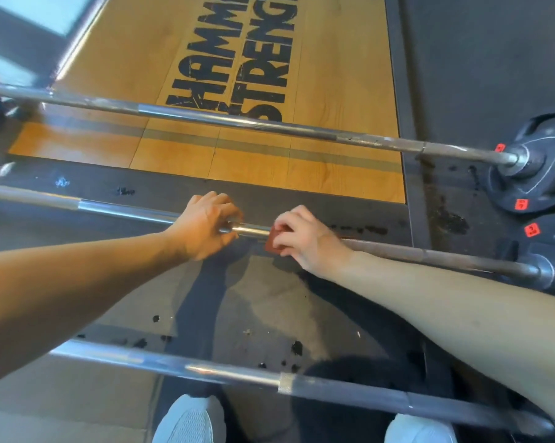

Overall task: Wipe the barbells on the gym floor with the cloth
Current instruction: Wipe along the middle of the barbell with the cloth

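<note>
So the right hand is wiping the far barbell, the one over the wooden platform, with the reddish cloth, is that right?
Not quite. In the head view the right hand holds the reddish cloth on the middle barbell, which the left hand also grips; the far barbell is untouched.

Both of the person's forearms are bare from the edge of the frame to the wrist, one filling the lower left, the other the lower right. The left hand (205,225), near the middle of the frame, is mostly in shade, with tendons ridging its back. The right hand (305,241), just right of centre, catches bright light that picks out its knuckles. At the bottom edge show the toes of two pale grey-white knit-mesh trainers. The left shoe (189,420) has a fine woven texture, while the right shoe (420,430) is cut off by the frame and blurred.
</note>
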